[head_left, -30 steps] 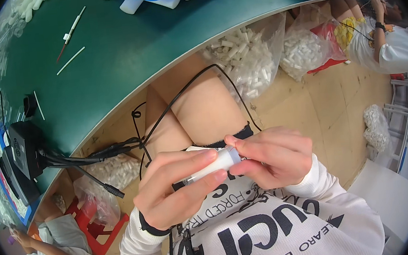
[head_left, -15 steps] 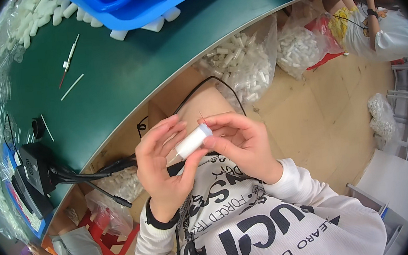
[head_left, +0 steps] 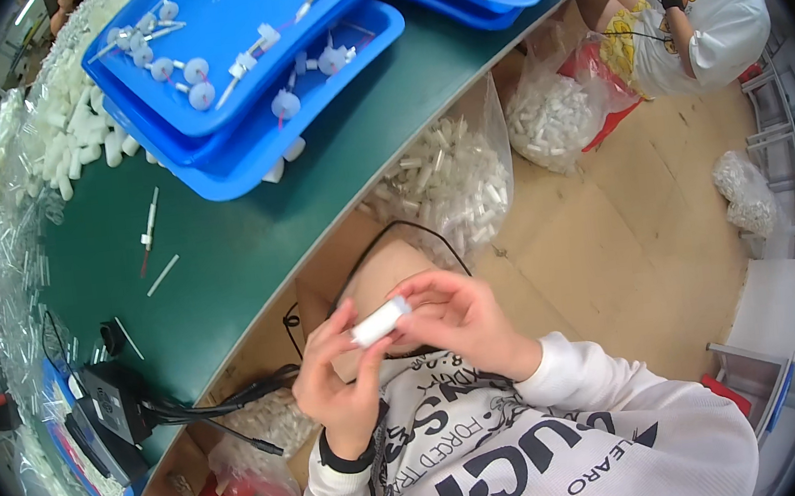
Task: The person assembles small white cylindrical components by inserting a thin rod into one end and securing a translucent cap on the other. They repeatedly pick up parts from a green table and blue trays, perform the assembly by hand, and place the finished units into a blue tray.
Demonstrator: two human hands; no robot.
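A short white cylinder (head_left: 377,325) with a pale bluish cap (head_left: 403,305) is held in front of my shirt, tilted up toward the right. The fingers and thumb of my left hand (head_left: 338,370) close around its lower left end. At the capped end, my right hand (head_left: 453,318) pinches it between thumb and fingers. Beyond them on the green table (head_left: 215,267) lie a thin white rod fitted with a small white piece and a red tip (head_left: 150,230), and a plain thin white stick (head_left: 163,275).
Stacked blue trays (head_left: 227,188) hold white discs and rods at the table's far side. White cylinders (head_left: 76,141) are heaped at the left. Clear bags of white pieces (head_left: 458,179) stand beside the table. A black device (head_left: 113,399) trails cables toward me. A co-worker (head_left: 723,30) is at far right.
The whole view has shifted, bringing more of the blue trays into sight. My hands stay on the white cylinder, and the left fingers have drawn closer around its end.
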